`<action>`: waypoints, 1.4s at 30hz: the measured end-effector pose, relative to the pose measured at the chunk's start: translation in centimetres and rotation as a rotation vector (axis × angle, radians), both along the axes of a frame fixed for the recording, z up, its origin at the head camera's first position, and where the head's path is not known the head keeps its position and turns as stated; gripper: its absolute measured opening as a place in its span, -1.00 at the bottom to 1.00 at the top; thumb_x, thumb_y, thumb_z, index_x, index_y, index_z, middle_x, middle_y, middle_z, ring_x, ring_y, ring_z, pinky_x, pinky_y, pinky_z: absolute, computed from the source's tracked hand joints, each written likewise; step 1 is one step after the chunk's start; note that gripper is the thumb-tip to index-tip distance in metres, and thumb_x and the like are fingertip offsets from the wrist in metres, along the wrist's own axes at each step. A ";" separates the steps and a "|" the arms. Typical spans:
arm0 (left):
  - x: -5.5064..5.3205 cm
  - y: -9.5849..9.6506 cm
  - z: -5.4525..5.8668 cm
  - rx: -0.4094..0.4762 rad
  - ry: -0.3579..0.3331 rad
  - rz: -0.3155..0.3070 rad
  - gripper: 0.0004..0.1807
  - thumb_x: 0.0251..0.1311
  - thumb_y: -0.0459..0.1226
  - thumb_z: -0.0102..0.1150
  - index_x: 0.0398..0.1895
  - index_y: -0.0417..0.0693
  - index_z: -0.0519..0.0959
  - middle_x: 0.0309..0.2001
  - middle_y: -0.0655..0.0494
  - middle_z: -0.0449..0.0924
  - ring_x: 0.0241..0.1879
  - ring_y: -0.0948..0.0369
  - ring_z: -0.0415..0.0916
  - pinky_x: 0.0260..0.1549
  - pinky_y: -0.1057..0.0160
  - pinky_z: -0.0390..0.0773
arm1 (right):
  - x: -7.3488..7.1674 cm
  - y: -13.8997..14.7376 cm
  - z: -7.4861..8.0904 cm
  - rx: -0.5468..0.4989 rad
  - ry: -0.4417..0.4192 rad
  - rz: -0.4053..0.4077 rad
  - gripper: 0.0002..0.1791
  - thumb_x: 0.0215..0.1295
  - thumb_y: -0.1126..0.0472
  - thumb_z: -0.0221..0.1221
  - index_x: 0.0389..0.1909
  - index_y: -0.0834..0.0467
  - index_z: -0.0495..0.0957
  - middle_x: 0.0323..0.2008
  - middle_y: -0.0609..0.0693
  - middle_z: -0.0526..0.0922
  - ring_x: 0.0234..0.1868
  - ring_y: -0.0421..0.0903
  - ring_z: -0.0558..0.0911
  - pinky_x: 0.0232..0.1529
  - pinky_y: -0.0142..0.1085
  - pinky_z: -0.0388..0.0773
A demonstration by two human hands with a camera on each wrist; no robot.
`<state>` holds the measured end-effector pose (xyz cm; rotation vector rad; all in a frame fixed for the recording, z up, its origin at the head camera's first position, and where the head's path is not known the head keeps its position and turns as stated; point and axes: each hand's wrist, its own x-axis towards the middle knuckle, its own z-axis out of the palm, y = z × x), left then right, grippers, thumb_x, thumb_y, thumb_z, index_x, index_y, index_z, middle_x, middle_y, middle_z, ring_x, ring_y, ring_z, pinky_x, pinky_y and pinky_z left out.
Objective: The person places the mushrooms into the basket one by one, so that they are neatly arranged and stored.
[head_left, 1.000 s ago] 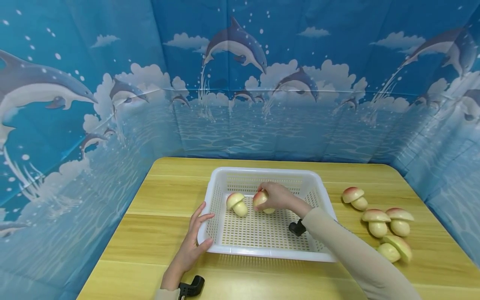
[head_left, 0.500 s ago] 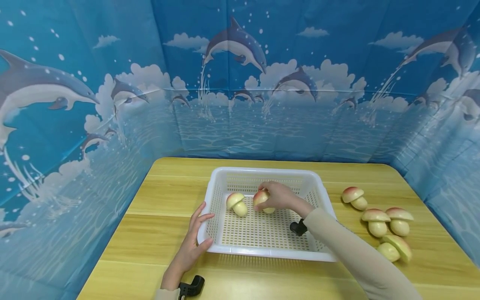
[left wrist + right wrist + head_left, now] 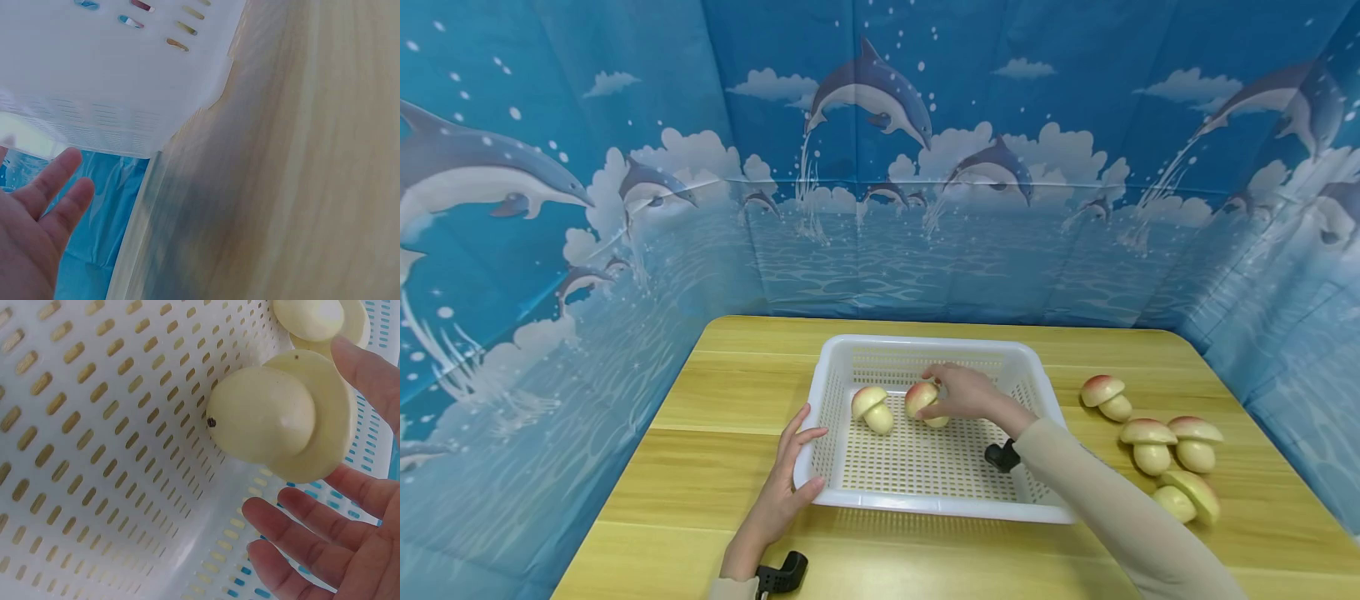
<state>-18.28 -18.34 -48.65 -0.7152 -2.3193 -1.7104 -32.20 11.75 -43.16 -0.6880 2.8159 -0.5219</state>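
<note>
In the head view a white plastic basket (image 3: 936, 506) with slotted walls sits on the table. My left hand (image 3: 778, 487) rests at its left side, fingers spread along the rim and thumb at the near corner. Inside the basket, one toy mushroom (image 3: 872, 410), cream with a reddish cap, lies toward the left. A second toy mushroom (image 3: 259, 415) lies just right of it on the basket floor. Around its cap is my right hand (image 3: 964, 392), thumb and index close to the cap's edge, the other fingers (image 3: 294, 534) spread loosely off it.
On the table right of the basket lie several more toy mushrooms: one alone (image 3: 1107, 397), two side by side (image 3: 1150, 444), and another nearer the front (image 3: 1187, 497). A blue dolphin-print curtain (image 3: 880, 258) surrounds the wooden table (image 3: 700, 467).
The right hand's fingers have loosened from the second mushroom's cap, and the hand has shifted slightly right. That mushroom stays in the basket. The left hand has kept its place.
</note>
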 end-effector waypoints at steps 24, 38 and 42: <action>-0.8 -0.5 -2.0 0.021 0.012 -0.001 -0.36 0.06 -0.28 0.07 0.30 0.04 0.26 0.49 0.04 -0.30 0.36 -0.14 -0.14 -0.03 -0.18 0.30 | -0.3 3.2 3.8 -0.058 0.021 -0.081 -0.16 0.04 -0.27 0.28 0.24 0.17 0.39 0.03 0.20 0.54 -0.12 0.08 0.57 -0.21 -0.03 0.50; -0.7 -0.5 -2.2 -0.023 0.029 0.006 -0.37 0.07 -0.31 0.07 0.29 -0.08 0.25 0.48 -0.08 -0.30 0.33 -0.22 -0.11 -0.06 -0.06 0.38 | -0.2 5.9 4.9 -0.143 0.067 -0.107 -0.19 0.08 -0.25 0.26 0.23 0.20 0.39 0.01 0.21 0.55 -0.27 -0.01 0.61 -0.31 -0.08 0.51; -0.6 -0.3 -2.1 -0.012 0.033 -0.001 -0.36 0.07 -0.29 0.07 0.30 -0.03 0.25 0.49 -0.03 -0.30 0.35 -0.19 -0.13 -0.04 -0.12 0.34 | -0.2 6.8 5.2 -0.189 0.043 -0.131 -0.19 0.10 -0.25 0.25 0.25 0.18 0.37 0.05 0.22 0.51 -0.23 -0.01 0.61 -0.29 -0.10 0.53</action>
